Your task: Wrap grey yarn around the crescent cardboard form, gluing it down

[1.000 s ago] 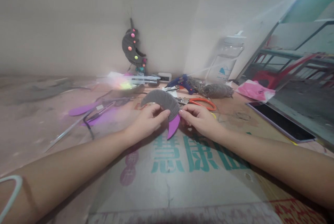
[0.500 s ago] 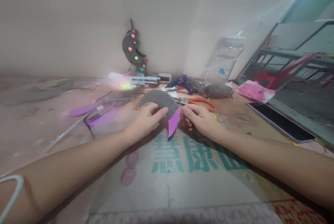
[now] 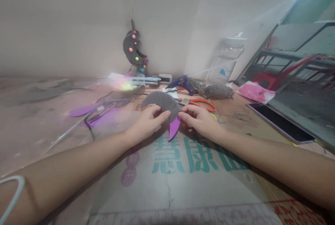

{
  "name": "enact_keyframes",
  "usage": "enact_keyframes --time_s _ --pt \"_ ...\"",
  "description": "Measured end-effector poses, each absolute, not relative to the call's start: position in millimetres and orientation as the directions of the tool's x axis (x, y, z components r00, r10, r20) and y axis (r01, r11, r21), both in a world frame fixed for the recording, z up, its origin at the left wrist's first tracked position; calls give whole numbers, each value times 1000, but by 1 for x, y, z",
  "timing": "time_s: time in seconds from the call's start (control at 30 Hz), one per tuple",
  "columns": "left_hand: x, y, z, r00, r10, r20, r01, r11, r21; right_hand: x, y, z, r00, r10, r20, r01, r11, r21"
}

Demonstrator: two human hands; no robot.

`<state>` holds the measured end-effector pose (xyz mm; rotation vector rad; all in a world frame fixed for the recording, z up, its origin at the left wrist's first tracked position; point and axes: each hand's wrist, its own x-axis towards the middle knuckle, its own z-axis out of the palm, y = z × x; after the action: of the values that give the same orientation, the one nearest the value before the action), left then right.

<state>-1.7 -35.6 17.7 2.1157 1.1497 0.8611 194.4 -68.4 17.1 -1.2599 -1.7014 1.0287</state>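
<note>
A crescent shape (image 3: 160,100) is wrapped in grey yarn over most of its length, and its lower tip (image 3: 173,129) shows bare purple. My left hand (image 3: 149,122) is closed on the crescent, with the thumb lying across the wrapped face. At the opposite edge, my right hand (image 3: 197,118) is pinched with its fingertips touching the crescent where the wrapping meets the purple. Whatever is between those fingertips is too fine to make out. Just behind the right hand lie orange-handled scissors (image 3: 202,104), partly hidden by it.
A blue glue gun (image 3: 184,84), a grey yarn skein (image 3: 218,91) and a clear bottle (image 3: 230,59) stand along the wall. A phone (image 3: 282,122) and a pink packet (image 3: 255,92) lie right. Purple pieces (image 3: 82,109) lie left. A decorated crescent (image 3: 130,48) hangs behind.
My right hand has moved slightly left, and its fingertips now touch the crescent's edge. The crescent has shifted slightly to the right in my left hand's hold.
</note>
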Motion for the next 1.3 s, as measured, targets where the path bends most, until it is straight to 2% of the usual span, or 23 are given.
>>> enact_keyframes --time_s 0.23,0.47,0.73,0.93,1.1,1.3 --pt "-2 -37 20 451 858 245 508 -473 719 195 -68 18 -201 976 86 328 150 -933" --pt "-2 -35 16 530 818 224 338 -446 829 196 -67 21 -173 974 145 318 194 -928" --pt "0 -34 13 485 847 219 386 -432 815 197 -66 14 -213 971 113 290 173 -941" --pt "-2 -31 10 510 820 260 336 -468 817 194 -67 17 -267 963 41 386 146 -911" --pt "-2 -30 12 488 820 298 330 -490 807 195 -67 16 -276 960 47 403 160 -901" --pt "-2 -34 16 436 859 267 386 -447 807 195 -68 14 -294 953 69 367 179 -913"
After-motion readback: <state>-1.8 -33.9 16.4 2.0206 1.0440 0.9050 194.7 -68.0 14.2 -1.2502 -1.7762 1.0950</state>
